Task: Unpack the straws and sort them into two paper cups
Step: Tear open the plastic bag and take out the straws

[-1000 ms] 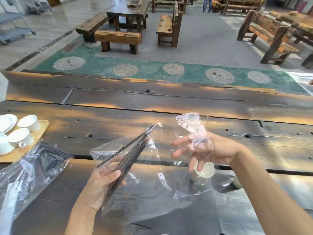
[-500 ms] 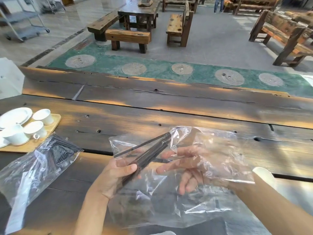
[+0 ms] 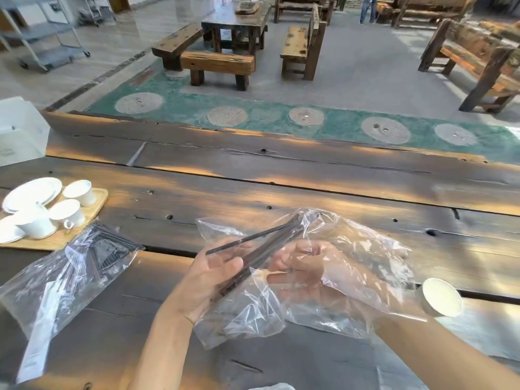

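Note:
My left hand (image 3: 208, 280) grips a bundle of dark straws (image 3: 264, 249) through a clear plastic bag (image 3: 351, 277), thumb on top, the straws pointing up and right. My right hand (image 3: 304, 271) is inside that bag, fingers spread and reaching toward the straws; the film blurs whether they touch. A white paper cup (image 3: 440, 298) lies tilted on the table to the right of the bag, its mouth facing me. A second clear bag (image 3: 64, 277) with more dark straws lies flat at the left.
A wooden tray (image 3: 84, 220) with white cups and saucers stands at the far left, and a white box (image 3: 19, 130) behind it. The dark plank table (image 3: 281, 178) stretches ahead. Beyond its far edge are benches and low tables.
My right hand dropped the torn plastic piece and went inside the bag toward the straws. The view shifted, so the paper cup now shows at the right of the bag.

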Demonstrator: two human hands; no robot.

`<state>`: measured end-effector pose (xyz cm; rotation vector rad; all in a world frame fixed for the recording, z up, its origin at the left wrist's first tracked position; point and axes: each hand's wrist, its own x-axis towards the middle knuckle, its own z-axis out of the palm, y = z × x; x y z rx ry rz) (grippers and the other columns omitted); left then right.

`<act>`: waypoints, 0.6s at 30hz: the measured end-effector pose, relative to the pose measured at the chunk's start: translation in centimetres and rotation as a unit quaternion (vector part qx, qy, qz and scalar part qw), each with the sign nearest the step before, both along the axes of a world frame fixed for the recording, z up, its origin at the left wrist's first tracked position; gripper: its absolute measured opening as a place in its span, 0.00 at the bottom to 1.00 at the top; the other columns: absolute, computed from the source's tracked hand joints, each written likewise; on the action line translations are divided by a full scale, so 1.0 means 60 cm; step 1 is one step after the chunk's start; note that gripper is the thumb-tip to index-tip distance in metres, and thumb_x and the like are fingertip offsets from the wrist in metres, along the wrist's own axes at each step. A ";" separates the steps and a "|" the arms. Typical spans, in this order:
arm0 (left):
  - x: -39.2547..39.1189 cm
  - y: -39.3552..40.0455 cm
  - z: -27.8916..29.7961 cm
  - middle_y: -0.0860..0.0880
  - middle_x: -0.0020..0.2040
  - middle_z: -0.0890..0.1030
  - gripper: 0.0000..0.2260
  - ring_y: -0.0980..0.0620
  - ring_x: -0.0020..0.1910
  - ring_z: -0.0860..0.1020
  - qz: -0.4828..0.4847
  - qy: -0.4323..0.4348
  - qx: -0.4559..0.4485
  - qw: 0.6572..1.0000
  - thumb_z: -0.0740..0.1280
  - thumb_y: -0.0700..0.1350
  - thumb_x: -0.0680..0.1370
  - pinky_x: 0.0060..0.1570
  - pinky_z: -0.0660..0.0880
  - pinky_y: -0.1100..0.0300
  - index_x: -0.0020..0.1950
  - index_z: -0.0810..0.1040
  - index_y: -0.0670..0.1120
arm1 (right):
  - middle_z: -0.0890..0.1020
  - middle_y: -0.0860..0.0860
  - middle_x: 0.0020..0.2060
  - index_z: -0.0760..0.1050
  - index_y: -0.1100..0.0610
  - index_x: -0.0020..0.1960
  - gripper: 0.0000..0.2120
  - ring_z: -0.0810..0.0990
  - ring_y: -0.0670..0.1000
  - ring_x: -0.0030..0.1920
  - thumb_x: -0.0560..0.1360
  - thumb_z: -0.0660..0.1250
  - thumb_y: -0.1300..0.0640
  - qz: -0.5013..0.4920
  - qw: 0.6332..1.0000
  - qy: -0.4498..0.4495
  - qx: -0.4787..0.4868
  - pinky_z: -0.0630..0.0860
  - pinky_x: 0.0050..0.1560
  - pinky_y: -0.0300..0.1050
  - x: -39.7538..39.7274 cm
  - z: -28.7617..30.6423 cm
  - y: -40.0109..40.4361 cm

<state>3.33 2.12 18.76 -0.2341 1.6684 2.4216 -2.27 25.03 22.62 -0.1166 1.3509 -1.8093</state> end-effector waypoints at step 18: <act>-0.004 0.028 0.025 0.35 0.48 0.82 0.08 0.39 0.46 0.81 0.009 0.031 -0.059 0.998 0.75 0.40 0.72 0.48 0.79 0.49 0.48 0.83 0.38 | 0.78 0.57 0.36 0.81 0.63 0.49 0.06 0.78 0.47 0.26 0.77 0.69 0.60 -0.133 0.989 -0.061 -0.019 0.72 0.23 0.36 0.002 -0.010 -0.015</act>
